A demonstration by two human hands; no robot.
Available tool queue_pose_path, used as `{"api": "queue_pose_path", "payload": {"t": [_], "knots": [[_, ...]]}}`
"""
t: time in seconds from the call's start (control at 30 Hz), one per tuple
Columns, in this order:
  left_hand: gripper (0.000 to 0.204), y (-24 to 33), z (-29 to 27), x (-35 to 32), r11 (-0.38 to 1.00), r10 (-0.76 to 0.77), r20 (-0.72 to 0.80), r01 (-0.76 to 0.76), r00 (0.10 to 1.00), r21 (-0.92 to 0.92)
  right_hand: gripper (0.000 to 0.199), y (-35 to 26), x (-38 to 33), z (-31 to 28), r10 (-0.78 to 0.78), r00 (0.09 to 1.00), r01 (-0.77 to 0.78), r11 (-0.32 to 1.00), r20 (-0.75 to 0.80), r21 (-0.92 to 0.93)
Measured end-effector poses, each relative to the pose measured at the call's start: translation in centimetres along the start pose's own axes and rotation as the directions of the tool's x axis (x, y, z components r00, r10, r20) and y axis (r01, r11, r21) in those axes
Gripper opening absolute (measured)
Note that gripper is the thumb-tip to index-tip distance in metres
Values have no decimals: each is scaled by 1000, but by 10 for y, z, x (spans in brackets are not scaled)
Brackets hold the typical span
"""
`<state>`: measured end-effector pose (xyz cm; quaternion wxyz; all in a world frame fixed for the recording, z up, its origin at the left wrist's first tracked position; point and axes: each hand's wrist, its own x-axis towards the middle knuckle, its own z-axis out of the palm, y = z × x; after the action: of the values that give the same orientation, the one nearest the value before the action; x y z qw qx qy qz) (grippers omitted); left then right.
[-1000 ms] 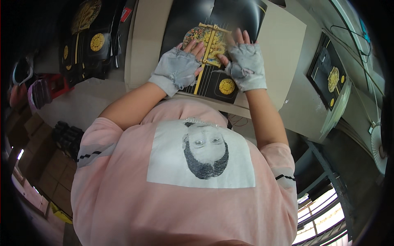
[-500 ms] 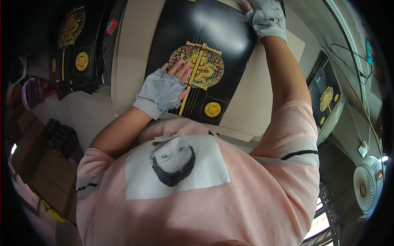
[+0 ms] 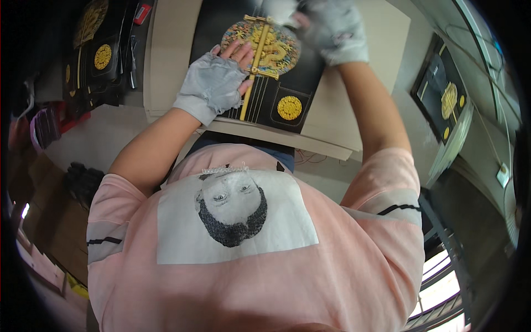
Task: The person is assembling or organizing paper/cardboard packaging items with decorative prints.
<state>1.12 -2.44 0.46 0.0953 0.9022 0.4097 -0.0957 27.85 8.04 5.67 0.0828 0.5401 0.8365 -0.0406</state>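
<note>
A black printed sheet [image 3: 310, 83] with a gold and multicoloured round dragon design lies on pale grey-beige board [image 3: 338, 119] in front of me. My left hand [image 3: 213, 83], in a grey fingerless glove, rests flat on the sheet's left part. Its bare fingers are spread beside the long gold bar of the print. Over the sheet's upper right side is my right hand [image 3: 336, 34], gloved the same way. Motion blurs its fingers, so I cannot tell whether they hold anything.
More black and gold printed pieces [image 3: 99, 74] are stacked at the left, with a small red item [image 3: 142, 14] by them. A similar black piece [image 3: 442, 91] stands at the right, near hanging cables [image 3: 506, 144]. Dark bundled items [image 3: 83, 182] lie low at the left.
My right hand has come from the sheet's far right corner inward and nearer. My left hand stays flat on the sheet. The whole view has shifted, with the sheet now higher in the picture.
</note>
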Motion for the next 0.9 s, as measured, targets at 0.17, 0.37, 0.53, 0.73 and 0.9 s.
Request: {"api": "queue_pose_path", "payload": {"t": [0.17, 0.37, 0.53, 0.73, 0.9], "knots": [[64, -1, 9, -1, 999, 26, -79, -24, 997, 29, 81, -69, -109, 73, -53, 969, 81, 991, -242, 110], [62, -1, 6, -2, 999, 20, -138, -16, 990, 28, 80, -148, -207, 70, 113, 991, -123, 978, 65, 169], [74, 1, -10, -18, 995, 98, -85, -96, 992, 32, 77, -168, -239, 91, 251, 962, -218, 942, -107, 254], [93, 23, -11, -54, 939, 343, -8, -343, 939, 0, 52, -113, -180, 106, 686, 679, -593, 305, 260, 745], [85, 19, -20, -66, 958, 275, -123, -282, 954, -47, 36, -120, -158, 42, 521, 735, -196, -451, 435, 871]]}}
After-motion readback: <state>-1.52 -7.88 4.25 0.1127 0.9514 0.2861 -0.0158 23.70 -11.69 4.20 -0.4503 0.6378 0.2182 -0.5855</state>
